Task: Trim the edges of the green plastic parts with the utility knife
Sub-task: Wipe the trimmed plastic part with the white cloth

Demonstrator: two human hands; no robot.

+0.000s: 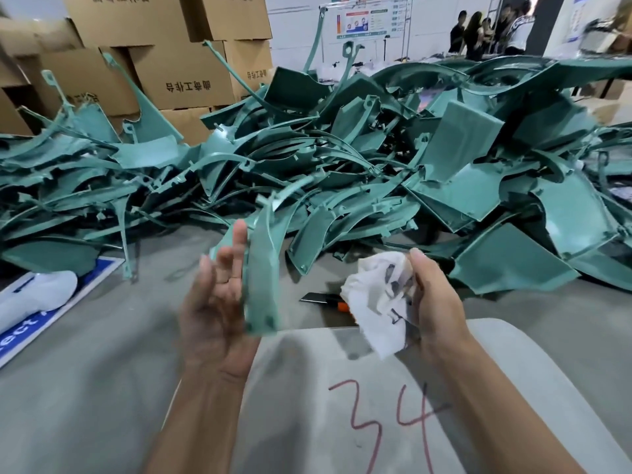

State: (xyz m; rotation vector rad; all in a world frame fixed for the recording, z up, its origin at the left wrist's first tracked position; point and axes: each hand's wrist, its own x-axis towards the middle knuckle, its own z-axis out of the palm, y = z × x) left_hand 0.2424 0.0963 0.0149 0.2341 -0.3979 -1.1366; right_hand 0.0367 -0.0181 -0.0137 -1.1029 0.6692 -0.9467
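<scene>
My left hand (213, 302) holds a curved green plastic part (261, 268) upright by its lower end, fingers loosely spread behind it. My right hand (432, 302) is closed on a crumpled white cloth (374, 309) with dark smudges, just right of the part. On the grey floor behind the cloth lies the utility knife (325, 300), black with an orange bit, partly hidden by the cloth. Neither hand touches it. A big pile of green plastic parts (342, 159) fills the floor beyond.
A light grey surface (376, 405) with a red "34" sits below my forearms. Cardboard boxes (178, 73) are stacked at the back left. A blue and white sign (37, 323) and a white object lie at the left. Several people (489, 29) stand far back right.
</scene>
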